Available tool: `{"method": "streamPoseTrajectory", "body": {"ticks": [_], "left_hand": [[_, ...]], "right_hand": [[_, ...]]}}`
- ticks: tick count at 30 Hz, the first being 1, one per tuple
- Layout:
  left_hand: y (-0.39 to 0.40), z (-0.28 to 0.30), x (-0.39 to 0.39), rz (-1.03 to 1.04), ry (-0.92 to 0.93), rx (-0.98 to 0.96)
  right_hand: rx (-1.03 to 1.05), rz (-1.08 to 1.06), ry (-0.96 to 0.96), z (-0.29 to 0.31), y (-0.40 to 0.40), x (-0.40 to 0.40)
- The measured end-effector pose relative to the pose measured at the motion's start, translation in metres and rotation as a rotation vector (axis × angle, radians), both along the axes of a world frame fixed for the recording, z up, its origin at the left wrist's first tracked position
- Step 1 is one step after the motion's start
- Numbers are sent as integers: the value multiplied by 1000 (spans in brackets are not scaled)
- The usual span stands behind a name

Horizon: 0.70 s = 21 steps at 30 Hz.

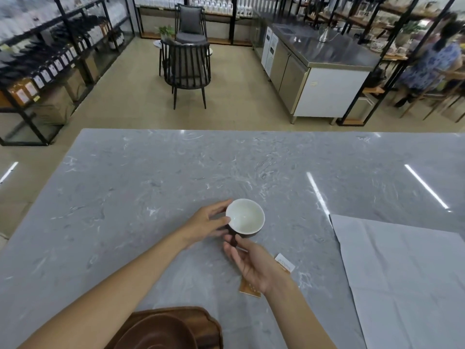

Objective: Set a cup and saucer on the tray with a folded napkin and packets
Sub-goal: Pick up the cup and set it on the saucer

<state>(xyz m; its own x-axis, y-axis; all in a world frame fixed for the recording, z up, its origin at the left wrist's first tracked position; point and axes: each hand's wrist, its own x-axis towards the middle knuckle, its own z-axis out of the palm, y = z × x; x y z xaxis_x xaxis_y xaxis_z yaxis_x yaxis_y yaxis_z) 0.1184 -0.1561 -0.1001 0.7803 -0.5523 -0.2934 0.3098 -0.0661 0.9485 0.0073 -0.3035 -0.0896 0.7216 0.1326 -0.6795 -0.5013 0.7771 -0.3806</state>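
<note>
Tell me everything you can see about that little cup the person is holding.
The cup is round and glossy, white inside, dark brown outside, seemingly ceramic, and empty. It is upright over the grey marble-look table; whether it rests on it is unclear. The left hand grips its rim; the right hand pinches its dark handle.

The counter [176, 177] looks like polished grey marble, glossy enough to mirror the ceiling lights. The cup [245, 217] is glazed ceramic, smooth white inside, dark outside. At the near edge, tray [201, 321] and saucer [161, 333] look brown wood, matt. The napkin [402, 278] at right is creased, matt, pale grey.
</note>
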Motion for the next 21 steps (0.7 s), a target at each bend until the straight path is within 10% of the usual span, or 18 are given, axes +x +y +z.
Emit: {"method": "streamPoseTrajectory", "body": {"ticks": [21], "left_hand": [[31, 28, -59, 153, -53, -94]], "right_hand": [[-187, 165, -56, 33, 24, -45]]}}
